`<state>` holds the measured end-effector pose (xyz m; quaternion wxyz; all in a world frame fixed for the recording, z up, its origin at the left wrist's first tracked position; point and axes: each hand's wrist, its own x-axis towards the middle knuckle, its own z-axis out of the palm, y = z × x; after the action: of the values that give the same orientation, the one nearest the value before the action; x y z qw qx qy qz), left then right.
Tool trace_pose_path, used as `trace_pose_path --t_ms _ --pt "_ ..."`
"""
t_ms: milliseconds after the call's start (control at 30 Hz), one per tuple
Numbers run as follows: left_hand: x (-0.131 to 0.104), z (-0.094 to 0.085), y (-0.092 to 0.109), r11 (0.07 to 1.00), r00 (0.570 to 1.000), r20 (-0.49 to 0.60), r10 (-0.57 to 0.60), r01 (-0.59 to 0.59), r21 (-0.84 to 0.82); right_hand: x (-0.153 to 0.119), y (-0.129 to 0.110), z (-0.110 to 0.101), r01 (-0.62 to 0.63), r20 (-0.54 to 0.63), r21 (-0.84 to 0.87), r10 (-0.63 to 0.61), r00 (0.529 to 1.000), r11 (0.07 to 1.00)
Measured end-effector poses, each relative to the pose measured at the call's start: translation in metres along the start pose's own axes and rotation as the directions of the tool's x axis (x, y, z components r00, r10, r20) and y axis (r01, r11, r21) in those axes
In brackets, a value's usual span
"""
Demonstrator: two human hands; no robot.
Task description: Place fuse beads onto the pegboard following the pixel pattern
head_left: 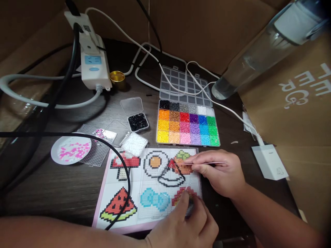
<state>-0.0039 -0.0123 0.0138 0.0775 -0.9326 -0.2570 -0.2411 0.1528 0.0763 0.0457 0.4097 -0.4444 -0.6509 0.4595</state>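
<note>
My right hand (219, 172) is closed in a pinch on thin tweezers (207, 162), seen edge-on. Their tip points left over a clear pegboard (168, 186), near red beads in the cone-like black bead outline (172, 181). My left hand (191, 220) is curled at the board's lower right, one fingertip near the red bead pattern (183, 194). A thin glint shows at that fingertip; what the fingers hold is hidden. Under the board lies a printed pattern sheet (106, 199) showing a mushroom, an egg and a watermelon slice (119, 206).
An open sorting box of coloured beads (188, 123) stands behind the sheet. Small boxes hold black beads (138, 122) and white beads (134, 144). At left is a dish (55, 151) with pink beads. A black cable (126, 165) crosses the sheet. A charger (269, 162) stands right.
</note>
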Motion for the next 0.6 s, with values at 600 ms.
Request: trace_pose_path --t_ms 600 --pt "0.0014 0.0007 -0.0003 1.000 1.000 -0.015 -0.018 0.018 0.009 0.0010 0.0008 -0.0008 -0.022 0.028 0.005 0.022 0.999 1.000"
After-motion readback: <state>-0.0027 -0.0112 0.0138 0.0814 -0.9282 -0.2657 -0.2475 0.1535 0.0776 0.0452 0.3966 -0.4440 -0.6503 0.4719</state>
